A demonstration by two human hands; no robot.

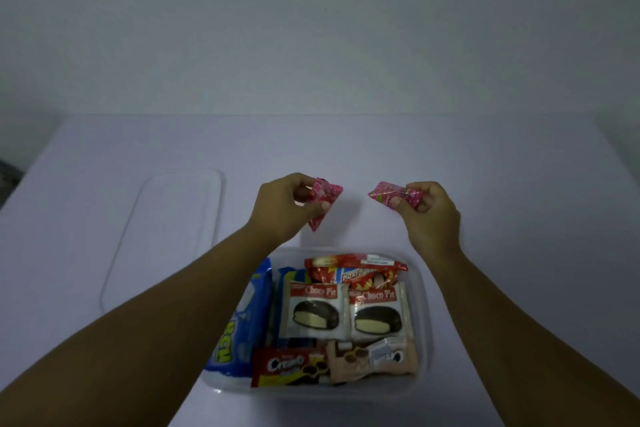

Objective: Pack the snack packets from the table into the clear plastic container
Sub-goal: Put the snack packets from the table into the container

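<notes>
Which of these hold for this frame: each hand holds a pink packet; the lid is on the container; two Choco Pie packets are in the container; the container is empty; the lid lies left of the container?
1. Each hand holds a pink packet. True: the left hand holds one pink packet, the right hand holds another pink packet.
2. The lid is on the container. False: the lid lies on the table.
3. Two Choco Pie packets are in the container. True.
4. The container is empty. False: it holds several packets.
5. The lid lies left of the container. True.
</notes>
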